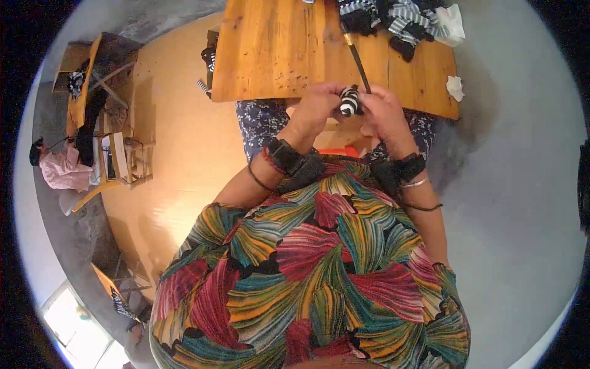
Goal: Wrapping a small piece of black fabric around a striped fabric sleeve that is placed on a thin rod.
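Both hands meet at the table's near edge, around a small bunched black-and-white striped knit piece (349, 103). My left hand (318, 106) has its fingers closed on the piece's left side. My right hand (386, 112) pinches it from the right, thumb and fingers pressed together. From the right hand's fingers a slim dark rod (358, 61) with a gold-coloured band slants up over the table; its lower end is hidden by the fingers, so whether the hand grips it I cannot tell.
On the wooden table (270, 55), a pile of black and grey-white striped knit pieces (409, 21) lies at the far right, beside white paper (452, 26). A paper scrap (455, 88) sits at the right edge. Another person (64, 167) sits at a table far left.
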{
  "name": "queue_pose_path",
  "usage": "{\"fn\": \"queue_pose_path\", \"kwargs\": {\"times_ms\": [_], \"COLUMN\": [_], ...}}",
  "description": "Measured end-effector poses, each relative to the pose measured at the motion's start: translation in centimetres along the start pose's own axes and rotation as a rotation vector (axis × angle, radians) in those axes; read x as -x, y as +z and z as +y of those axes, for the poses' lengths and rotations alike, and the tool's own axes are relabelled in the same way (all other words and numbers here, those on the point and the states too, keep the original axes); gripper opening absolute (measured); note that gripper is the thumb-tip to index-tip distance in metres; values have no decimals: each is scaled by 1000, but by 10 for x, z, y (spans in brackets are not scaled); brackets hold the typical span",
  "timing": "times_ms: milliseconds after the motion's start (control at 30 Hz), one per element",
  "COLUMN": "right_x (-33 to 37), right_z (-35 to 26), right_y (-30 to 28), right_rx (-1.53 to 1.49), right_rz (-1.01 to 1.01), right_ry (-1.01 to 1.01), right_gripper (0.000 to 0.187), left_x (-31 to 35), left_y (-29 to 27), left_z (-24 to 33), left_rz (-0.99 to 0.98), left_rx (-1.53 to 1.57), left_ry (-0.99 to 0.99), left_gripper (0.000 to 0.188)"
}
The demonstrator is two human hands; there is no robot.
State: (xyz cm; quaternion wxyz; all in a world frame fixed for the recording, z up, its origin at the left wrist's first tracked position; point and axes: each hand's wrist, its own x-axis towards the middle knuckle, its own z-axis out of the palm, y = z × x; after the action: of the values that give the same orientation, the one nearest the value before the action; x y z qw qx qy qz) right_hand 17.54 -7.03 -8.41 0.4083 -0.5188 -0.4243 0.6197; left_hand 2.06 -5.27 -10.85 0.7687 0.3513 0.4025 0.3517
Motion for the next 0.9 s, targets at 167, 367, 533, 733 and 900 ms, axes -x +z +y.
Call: {"fn": "queue_pose_path", "kwargs": {"times_ms": [167, 367, 533, 733, 900], "right_x": [5, 5, 5, 8, 8], "right_z": [6, 8, 4, -11, -2], "right_y": [-1, -12, -15, -6, -12], "right_rx": [-180, -586, -544, -120, -257], "right_rz": [3, -248, -297, -29, -251], "right_ry": [47, 214, 211, 163, 237], "right_gripper": [11, 10, 12, 18, 17], "left_x": [6, 0, 2, -1, -1], "left_y": [-5, -9, -2, -4, -8], "left_z": [3, 7, 11, -3, 0], "left_rz": [-60, -75, -136, -47, -98], "left_rx": [182, 194, 231, 72, 197], "left_ry": [7, 102, 111, 132, 133], "left_gripper": [22, 19, 19, 19, 15]}}
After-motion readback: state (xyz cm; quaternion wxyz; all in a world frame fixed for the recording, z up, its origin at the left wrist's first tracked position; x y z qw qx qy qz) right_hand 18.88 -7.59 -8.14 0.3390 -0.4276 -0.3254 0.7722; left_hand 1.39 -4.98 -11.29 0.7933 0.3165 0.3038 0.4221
